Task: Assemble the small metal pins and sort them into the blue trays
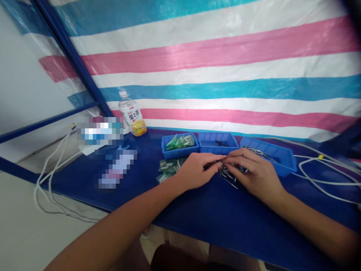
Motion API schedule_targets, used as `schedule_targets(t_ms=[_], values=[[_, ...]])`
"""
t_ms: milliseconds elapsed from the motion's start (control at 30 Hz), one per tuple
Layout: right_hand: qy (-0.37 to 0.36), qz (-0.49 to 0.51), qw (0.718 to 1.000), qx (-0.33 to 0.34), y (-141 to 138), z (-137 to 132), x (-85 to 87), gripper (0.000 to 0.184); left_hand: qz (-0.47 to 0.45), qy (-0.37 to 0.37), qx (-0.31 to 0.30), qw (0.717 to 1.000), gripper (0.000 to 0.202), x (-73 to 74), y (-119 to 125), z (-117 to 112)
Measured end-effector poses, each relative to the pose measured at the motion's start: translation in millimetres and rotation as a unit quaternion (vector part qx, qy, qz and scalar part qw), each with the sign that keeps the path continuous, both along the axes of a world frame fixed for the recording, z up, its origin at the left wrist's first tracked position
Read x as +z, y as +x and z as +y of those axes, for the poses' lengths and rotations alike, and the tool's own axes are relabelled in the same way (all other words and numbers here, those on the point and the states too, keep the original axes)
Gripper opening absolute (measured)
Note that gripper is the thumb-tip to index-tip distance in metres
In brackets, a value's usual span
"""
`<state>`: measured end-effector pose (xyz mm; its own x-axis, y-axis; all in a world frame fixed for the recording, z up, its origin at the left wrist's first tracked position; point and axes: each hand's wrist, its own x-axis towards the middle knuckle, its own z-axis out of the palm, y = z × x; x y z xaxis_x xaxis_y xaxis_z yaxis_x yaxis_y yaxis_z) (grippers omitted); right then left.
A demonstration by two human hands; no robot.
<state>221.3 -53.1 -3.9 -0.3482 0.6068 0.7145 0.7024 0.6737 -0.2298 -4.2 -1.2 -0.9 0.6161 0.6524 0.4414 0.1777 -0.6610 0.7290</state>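
My left hand (196, 169) and my right hand (255, 171) meet over the table, fingertips nearly touching. Thumb and fingers are pinched together on each hand, but whatever sits between them is too small to name. Beneath the fingers lies a loose pile of thin metal pins or rods (229, 180), partly covered by both hands. Close to my left hand are green-tinted plastic bags (168, 166) with small pieces in them. Behind my right hand a blue bin (284, 160) holds more thin metal rods (258, 152).
At the back, a blue bin (176, 153) contains green packets, and another blue bin (213, 140) has a few dark pieces. A drink bottle (134, 116) stands back left near blurred-out items. White cables (324, 167) loop at the right; other cables (50, 180) hang at the left edge.
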Motion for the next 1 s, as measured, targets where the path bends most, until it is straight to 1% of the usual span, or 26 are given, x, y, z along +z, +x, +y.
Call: schedule_targets(t_ms=[100, 267, 367, 500, 633, 733, 900, 1000], values=[[-0.02, 0.006, 1.0, 0.001, -0.9, 0.2, -1.1, 0.012, -0.026, -0.048, 0.016, 0.998, 0.032, -0.7, 1.2, 1.0], [-0.037, 0.007, 0.999, 0.006, -2.4, -0.7, -2.6, 0.022, -0.072, -0.113, 0.026, 0.991, 0.021, -3.5, 0.9, 5.8], [-0.058, 0.019, 0.998, -0.001, -3.5, -2.8, -2.7, 0.022, -0.104, -0.154, 0.027, 0.982, 0.013, -4.6, 1.1, 7.5], [-0.071, 0.036, 0.997, -0.009, -4.5, -4.8, -0.2, 0.02, -0.126, -0.193, 0.025, 0.973, 0.021, -5.6, 1.7, 6.5], [-0.051, 0.03, 0.998, 0.024, -5.0, -5.0, 3.3, 0.019, -0.114, -0.186, 0.02, 0.976, 0.025, -5.8, 0.7, 6.3], [-0.06, 0.019, 0.997, 0.043, -5.0, -4.2, 3.0, 0.013, -0.104, -0.165, 0.021, 0.981, 0.025, -5.2, -0.2, 7.0], [-0.083, 0.016, 0.996, 0.027, -3.2, -1.6, -2.1, 0.013, -0.105, -0.146, 0.02, 0.983, 0.019, -4.2, 0.6, 6.9], [-0.103, 0.025, 0.994, 0.01, -1.5, -0.7, -4.6, 0.011, -0.116, -0.154, 0.014, 0.981, 0.016, -4.0, 1.9, 6.1]])
